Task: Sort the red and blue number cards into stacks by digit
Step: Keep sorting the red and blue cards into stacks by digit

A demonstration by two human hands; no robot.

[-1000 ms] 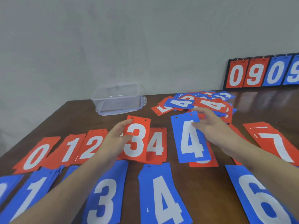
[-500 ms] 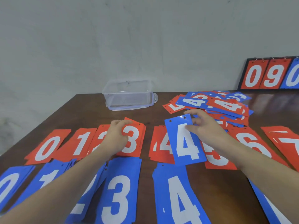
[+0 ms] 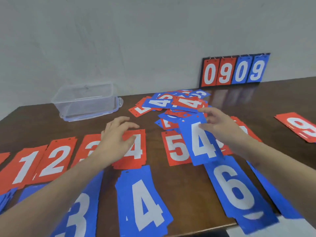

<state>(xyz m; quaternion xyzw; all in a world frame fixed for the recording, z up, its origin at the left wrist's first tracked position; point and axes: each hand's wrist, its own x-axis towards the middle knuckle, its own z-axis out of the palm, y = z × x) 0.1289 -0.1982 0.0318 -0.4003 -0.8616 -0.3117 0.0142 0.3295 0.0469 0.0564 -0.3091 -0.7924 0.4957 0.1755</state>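
Over the red 5 stack (image 3: 177,147) — right hand (image 3: 222,127) pinches blue 4 card (image 3: 200,142).

My left forearm (image 3: 71,178) hides most of the red 3 stack (image 3: 89,147); the blue 3 stack (image 3: 80,218) is blurred and cut off below.

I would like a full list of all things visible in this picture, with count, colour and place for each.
red stacks: showing 1, 2, a hidden one, 4, 5; middle row; a red 9 far right.
blue stacks: showing 3, 4, 6; near row.
held blue 4 card: one, blue, over the red 5 stack.
unsorted pile: red and blue mixed, count unclear, far centre.
plastic box: one, clear, far left.
scoreboard: one, showing 0909, against the wall.
table: one, dark brown wood.
left hand: open, over the red 4 stack.
right hand: pinches the held card.
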